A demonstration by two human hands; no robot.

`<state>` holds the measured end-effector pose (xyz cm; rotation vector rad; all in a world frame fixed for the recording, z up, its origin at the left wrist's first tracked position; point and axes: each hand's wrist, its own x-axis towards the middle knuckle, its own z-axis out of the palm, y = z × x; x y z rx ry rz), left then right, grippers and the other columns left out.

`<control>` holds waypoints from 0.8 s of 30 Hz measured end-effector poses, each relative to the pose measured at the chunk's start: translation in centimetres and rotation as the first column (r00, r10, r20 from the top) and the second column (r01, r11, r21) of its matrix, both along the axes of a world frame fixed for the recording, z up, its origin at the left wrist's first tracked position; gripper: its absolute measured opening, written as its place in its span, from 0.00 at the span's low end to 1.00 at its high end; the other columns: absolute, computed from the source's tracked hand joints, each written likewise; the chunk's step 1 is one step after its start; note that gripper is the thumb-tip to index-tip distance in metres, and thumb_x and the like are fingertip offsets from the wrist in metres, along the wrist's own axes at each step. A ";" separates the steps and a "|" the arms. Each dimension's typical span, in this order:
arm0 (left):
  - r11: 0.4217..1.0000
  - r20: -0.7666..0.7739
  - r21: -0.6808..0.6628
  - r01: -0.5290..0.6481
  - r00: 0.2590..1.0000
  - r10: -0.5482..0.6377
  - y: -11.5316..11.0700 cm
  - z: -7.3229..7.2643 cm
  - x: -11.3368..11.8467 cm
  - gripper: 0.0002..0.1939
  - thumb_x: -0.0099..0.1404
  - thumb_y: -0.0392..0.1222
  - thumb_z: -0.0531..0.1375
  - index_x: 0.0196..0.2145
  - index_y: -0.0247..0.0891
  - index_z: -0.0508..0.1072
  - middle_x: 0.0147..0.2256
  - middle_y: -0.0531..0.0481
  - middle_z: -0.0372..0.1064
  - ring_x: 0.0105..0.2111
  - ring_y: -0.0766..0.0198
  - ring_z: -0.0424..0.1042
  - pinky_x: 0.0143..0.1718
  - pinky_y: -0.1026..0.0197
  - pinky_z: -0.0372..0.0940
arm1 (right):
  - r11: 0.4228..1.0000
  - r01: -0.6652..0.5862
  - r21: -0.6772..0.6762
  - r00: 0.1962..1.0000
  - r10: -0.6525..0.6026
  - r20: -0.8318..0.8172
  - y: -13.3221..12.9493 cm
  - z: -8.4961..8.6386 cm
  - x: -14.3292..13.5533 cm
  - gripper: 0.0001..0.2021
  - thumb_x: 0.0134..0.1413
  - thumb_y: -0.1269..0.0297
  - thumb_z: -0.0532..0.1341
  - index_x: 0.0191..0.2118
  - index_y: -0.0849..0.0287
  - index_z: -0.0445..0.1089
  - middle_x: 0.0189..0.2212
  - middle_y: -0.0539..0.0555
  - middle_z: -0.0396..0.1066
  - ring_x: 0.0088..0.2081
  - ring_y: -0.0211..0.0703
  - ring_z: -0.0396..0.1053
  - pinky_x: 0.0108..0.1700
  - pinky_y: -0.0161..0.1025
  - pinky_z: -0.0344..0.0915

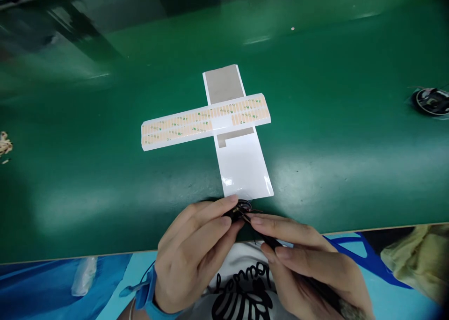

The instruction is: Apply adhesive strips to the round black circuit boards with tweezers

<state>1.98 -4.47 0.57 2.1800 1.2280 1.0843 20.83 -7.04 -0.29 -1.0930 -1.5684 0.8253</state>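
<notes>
My left hand (191, 252) pinches a small black round part with thin wires (239, 209) at the near edge of the green table (105, 193). My right hand (305, 259) holds black tweezers (271, 242) whose tip touches the part's wires. Just beyond the part lies a long white backing sheet (242, 163) with grey patches. Across it rests a white strip carrying rows of tan adhesive pieces (196, 123). A blue wrist strap (149, 292) circles my left wrist.
A second black round part with a white ring (432, 101) sits at the far right of the table. Crumpled tan scraps (4, 144) lie at the left edge. A yellowish cloth (417, 259) shows below the table edge at right.
</notes>
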 end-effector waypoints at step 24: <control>0.987 0.046 -0.107 -0.121 0.991 0.127 -0.1 0.6 -0.1 0.21 0.59 0.28 0.65 0.47 0.41 0.65 0.46 0.44 0.75 0.45 0.57 0.77 0.41 0.56 0.76 | 0.977 0.184 0.108 0.935 -0.140 -0.326 0.5 0.0 -0.2 0.19 0.50 0.87 0.59 0.44 0.59 0.66 0.41 0.54 0.77 0.42 0.47 0.79 0.42 0.46 0.81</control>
